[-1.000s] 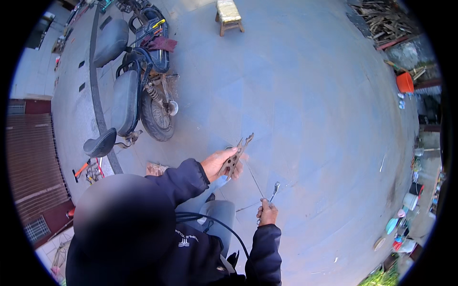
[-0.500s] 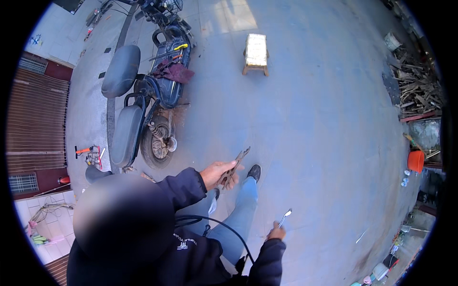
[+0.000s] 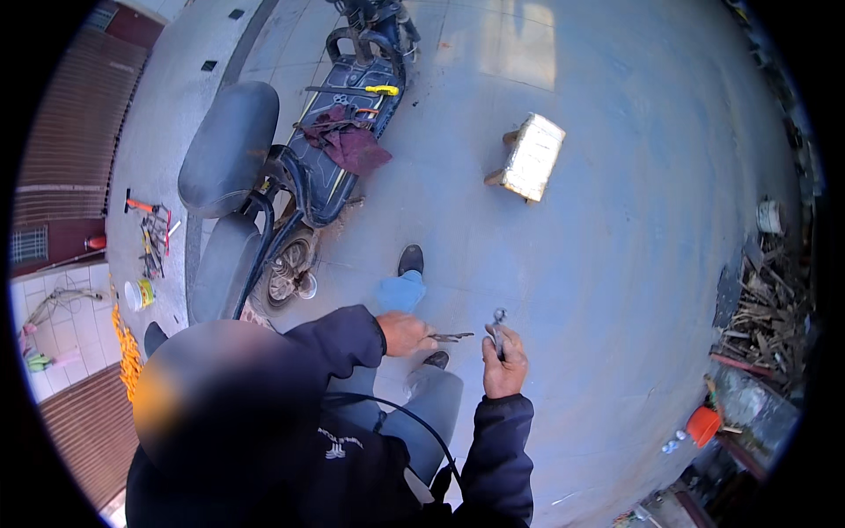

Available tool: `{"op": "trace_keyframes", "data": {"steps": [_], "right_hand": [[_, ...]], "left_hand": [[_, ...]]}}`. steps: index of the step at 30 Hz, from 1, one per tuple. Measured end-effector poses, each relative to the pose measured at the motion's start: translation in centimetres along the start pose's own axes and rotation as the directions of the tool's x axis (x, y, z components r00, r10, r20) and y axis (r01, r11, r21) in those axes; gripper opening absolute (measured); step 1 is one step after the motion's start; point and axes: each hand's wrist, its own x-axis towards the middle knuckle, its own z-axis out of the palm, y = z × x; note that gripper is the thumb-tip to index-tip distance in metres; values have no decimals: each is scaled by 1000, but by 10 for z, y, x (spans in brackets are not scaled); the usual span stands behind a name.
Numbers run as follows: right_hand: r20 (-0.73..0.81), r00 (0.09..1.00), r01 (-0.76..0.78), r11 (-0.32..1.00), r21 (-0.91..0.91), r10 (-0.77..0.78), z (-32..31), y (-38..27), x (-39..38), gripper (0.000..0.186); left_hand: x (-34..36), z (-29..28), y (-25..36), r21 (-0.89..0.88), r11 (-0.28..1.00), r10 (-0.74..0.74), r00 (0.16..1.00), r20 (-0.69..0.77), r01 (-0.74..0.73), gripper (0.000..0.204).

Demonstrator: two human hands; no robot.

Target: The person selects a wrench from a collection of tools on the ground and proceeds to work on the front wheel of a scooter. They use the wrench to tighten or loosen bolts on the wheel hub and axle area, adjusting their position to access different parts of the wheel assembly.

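Grey floor [image 3: 634, 264], scooter [image 3: 330, 198] at left; left hand [image 3: 405, 334] gripping metal piece [image 3: 454, 337], right hand [image 3: 505, 367] gripping wrench [image 3: 498, 338].

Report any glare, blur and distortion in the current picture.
Head view: glare whitens the stool; a bright patch lies on the floor; the dark rounded shape at lower left is blurred; the brown slatted panel curves near the rim.

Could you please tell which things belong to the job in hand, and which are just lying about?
Seemingly in use:
thin metal part, in the left hand
wrench, in the right hand
perhaps the scooter, with yellow-handled tool and maroon cloth on it

Seemingly just lying about:
stool
orange bucket
scrap-wood pile
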Motion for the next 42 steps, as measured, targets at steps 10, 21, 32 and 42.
{"op": "trace_keyframes", "data": {"steps": [10, 21, 32, 42], "right_hand": [[452, 889, -46, 996, -82, 78, 28, -60, 199, 18], [682, 726, -110, 994, -11, 88, 20, -97, 429, 21], [748, 534, -528, 846, -68, 393, 104, -142, 624, 18], [440, 695, -710, 639, 297, 568, 213, -120, 770, 18]], "left_hand": [[58, -205, -32, -28, 993, 117, 993, -19, -117, 35], [158, -394, -52, -483, 863, -91, 985, 146, 151, 36], [211, -532, -171, -716, 688, -488, 806, -336, 119, 30], [207, -559, -405, -850, 519, -838, -143, -527, 90, 59]]}}
